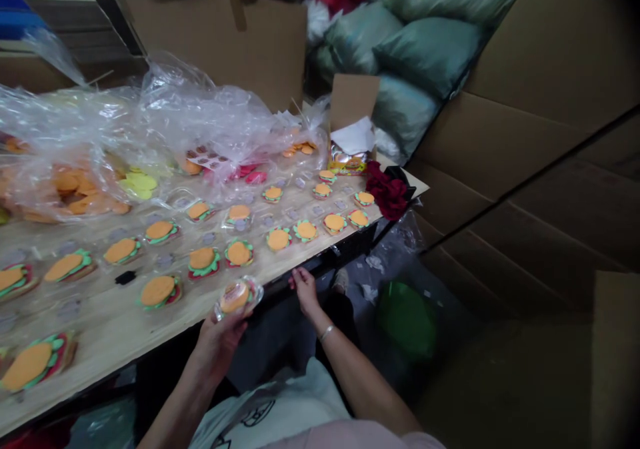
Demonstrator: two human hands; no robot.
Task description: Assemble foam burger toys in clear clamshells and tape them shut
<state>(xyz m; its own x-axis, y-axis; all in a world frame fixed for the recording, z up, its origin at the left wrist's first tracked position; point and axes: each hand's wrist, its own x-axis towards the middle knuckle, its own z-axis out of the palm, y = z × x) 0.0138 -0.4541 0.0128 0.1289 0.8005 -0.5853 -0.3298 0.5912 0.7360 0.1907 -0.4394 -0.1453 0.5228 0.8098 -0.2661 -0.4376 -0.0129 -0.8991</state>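
My left hand (223, 336) is closed around a toy burger in a clear plastic case (237, 297), held at the table's front edge. A round printed sticker shows on the case. Beyond the edge, my right hand (304, 288) hangs with its fingers curled and pressed together; anything between them is too small to make out. Close by on the table lie other toy burgers with orange tops and green and red layers, among them one burger (239, 253) and another (279, 238). They sit in rows in clear cases.
Clear plastic bags (200, 102) with orange, yellow and pink pieces heap along the back of the table (195, 302). An open carton (350, 149) and dark red cloth (387, 192) lie at the far end. A green stool (407, 319) stands on the floor; stacked cardboard (525, 149) rises at right.
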